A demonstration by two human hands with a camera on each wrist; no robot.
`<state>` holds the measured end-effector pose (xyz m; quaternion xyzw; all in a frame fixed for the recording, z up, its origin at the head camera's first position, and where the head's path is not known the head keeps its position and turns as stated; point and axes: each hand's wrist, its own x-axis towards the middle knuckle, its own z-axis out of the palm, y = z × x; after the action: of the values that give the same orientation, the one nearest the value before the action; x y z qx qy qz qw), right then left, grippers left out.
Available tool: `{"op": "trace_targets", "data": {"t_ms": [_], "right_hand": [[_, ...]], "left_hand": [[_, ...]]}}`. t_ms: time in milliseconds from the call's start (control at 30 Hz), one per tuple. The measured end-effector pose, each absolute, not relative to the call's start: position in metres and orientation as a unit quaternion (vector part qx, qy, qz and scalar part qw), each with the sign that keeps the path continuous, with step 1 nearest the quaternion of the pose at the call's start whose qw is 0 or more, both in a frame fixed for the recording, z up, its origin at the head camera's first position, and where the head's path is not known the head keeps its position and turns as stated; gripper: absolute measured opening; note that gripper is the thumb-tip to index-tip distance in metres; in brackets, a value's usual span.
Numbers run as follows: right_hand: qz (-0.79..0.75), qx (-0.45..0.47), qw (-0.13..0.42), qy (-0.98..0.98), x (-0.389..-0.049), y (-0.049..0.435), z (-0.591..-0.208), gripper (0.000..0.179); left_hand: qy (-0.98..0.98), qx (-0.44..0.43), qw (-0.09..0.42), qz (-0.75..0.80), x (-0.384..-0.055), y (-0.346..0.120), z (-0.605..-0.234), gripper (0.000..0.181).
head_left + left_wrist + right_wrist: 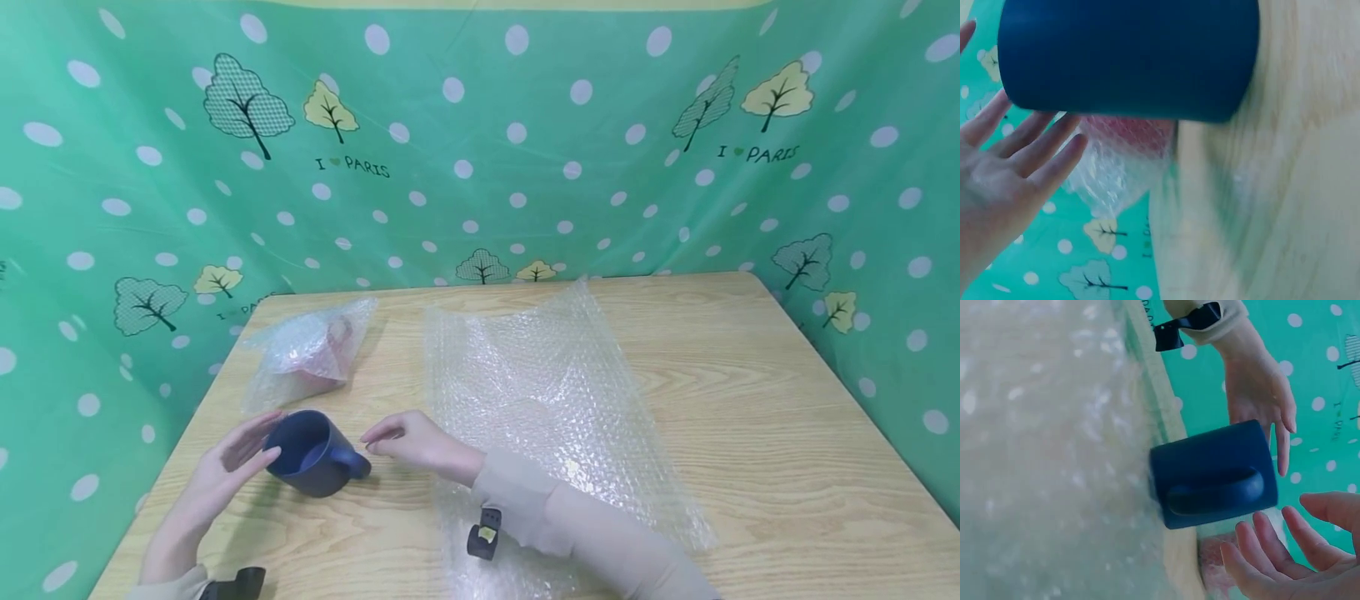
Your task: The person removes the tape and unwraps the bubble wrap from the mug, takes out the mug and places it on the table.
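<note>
A dark blue mug (318,467) stands on the wooden table at the left, its handle (351,460) pointing right. My left hand (234,467) is at the mug's left side near the rim, thumb and fingers spread apart. In the left wrist view those fingers (1054,164) look nearly straight beside the mug. My right hand (420,444) hovers just right of the handle with nothing in it. From the right wrist view, its loosely bent fingers (1272,550) are apart from the mug.
Behind the mug lies a pinkish-red object wrapped in bubble wrap (311,350). A large flat sheet of bubble wrap (525,375) covers the table's middle, under my right forearm. A green patterned curtain (480,167) hangs behind and beside the table (750,400).
</note>
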<state>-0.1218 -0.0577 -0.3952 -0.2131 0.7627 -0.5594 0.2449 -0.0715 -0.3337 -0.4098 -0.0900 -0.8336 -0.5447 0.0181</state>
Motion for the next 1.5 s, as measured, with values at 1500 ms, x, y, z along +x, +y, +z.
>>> {"op": "trace_targets", "data": {"t_ms": [1500], "right_hand": [[-0.435, -0.261, 0.150, 0.849, -0.109, 0.083, -0.344, 0.023]], "left_hand": [[-0.865, -0.269, 0.216, -0.363, -0.085, -0.181, -0.401, 0.035]]}}
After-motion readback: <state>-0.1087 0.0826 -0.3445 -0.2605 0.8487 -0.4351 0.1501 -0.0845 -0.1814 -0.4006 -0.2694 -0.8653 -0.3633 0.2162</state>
